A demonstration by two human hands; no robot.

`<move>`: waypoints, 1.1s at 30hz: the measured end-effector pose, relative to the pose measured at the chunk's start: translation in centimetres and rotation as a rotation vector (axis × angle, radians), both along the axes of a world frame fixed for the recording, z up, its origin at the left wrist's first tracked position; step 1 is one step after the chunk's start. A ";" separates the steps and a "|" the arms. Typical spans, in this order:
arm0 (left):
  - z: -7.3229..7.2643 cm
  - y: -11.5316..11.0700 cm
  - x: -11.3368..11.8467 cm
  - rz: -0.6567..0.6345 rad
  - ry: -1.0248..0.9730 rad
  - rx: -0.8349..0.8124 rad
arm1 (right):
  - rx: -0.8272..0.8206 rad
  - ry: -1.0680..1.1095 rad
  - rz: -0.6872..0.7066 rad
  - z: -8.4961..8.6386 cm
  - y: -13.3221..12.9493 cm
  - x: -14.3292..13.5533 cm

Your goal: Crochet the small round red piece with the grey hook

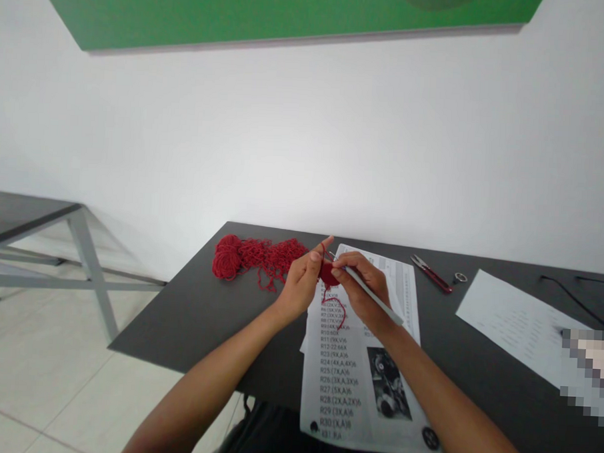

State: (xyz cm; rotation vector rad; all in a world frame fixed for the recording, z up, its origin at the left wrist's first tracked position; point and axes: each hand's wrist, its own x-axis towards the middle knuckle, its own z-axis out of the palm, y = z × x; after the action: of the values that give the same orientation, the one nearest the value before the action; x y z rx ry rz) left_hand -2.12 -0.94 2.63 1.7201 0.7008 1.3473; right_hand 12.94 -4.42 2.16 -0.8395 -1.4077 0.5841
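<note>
My left hand (302,278) pinches a small piece of red crochet work (328,274), its index finger stretched up with yarn looped over it. A crochet hook (374,295) with a pale grey handle is in my right hand (364,279), its tip at the red piece. From that piece a loose tail of red yarn (343,312) curls down over the printed pattern sheet (339,388). Left of my hands lies red yarn (228,257), partly a ball and partly a crinkled tangle.
Thread snips (432,275) and a small metal ring (460,278) lie right of the sheet on the dark table (192,335). Farther right are a white paper (513,322), dark glasses (579,299) and a blurred-out patch. Another table (27,218) stands at left.
</note>
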 end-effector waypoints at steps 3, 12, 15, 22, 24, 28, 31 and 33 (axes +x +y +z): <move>0.3 0.1 -0.3 0.054 0.027 0.044 | -0.028 0.014 0.011 0.0 -0.1 -0.1; 0.4 1.1 -0.5 0.105 -0.061 0.023 | -0.009 0.031 0.062 -0.3 0.2 -0.1; 0.0 0.8 -0.2 0.081 0.022 0.006 | -0.008 0.061 0.024 -0.3 0.3 0.5; 0.4 0.8 0.0 -0.043 -0.202 -0.338 | 0.071 0.014 -0.054 0.3 0.0 1.0; 1.0 0.9 -0.2 -0.233 -0.392 -0.610 | 0.088 0.012 -0.043 0.3 0.0 0.8; 1.8 0.7 -0.5 -0.440 -0.554 -0.814 | 0.084 0.029 -0.061 0.0 -0.1 0.2; 1.4 0.1 0.1 -0.402 -0.570 -0.654 | 0.080 0.037 -0.077 0.0 -0.4 0.0; 0.8 -0.2 0.7 -0.326 -0.513 -0.505 | 0.095 0.024 -0.076 0.2 -0.6 -0.1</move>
State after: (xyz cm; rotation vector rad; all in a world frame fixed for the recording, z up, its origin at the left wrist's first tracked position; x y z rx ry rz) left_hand -1.38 -1.11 3.40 0.9797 0.3950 1.1821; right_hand 12.86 -5.01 2.36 -0.8045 -1.3650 0.4640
